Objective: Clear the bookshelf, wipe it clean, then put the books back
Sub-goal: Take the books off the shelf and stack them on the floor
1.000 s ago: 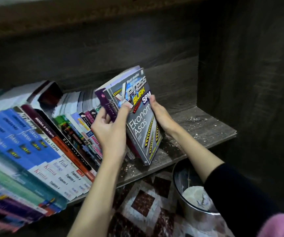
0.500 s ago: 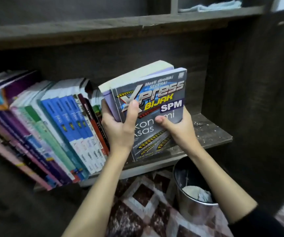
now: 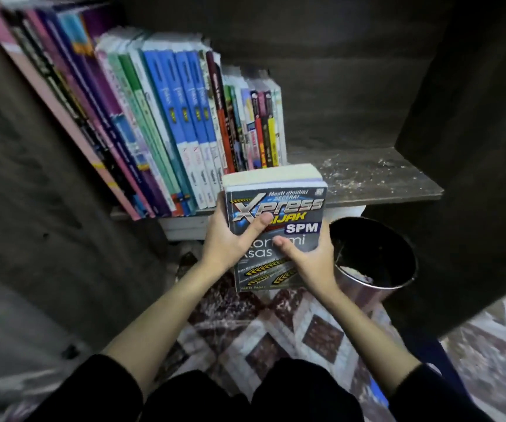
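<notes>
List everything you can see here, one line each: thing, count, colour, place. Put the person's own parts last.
Held books: small stack, number unclear, grey cover on top reading Xpress Bijak SPM, clear of the shelf and gripped in both hands.
Shelved books: a row, too blurred to count; pink, purple, green, blue, red and yellow spines; left part of the shelf, leaning left.
Shelf board: one, dark wood, right part bare and speckled with pale dust or crumbs.
Bin: one, metal with dark inside, on the floor below the shelf's right end, pale scraps inside.
Floor mat: one, maroon and white diamond pattern, underfoot.
Left hand: one, thumb on the cover.
Right hand: one, thumb on the cover.
</notes>
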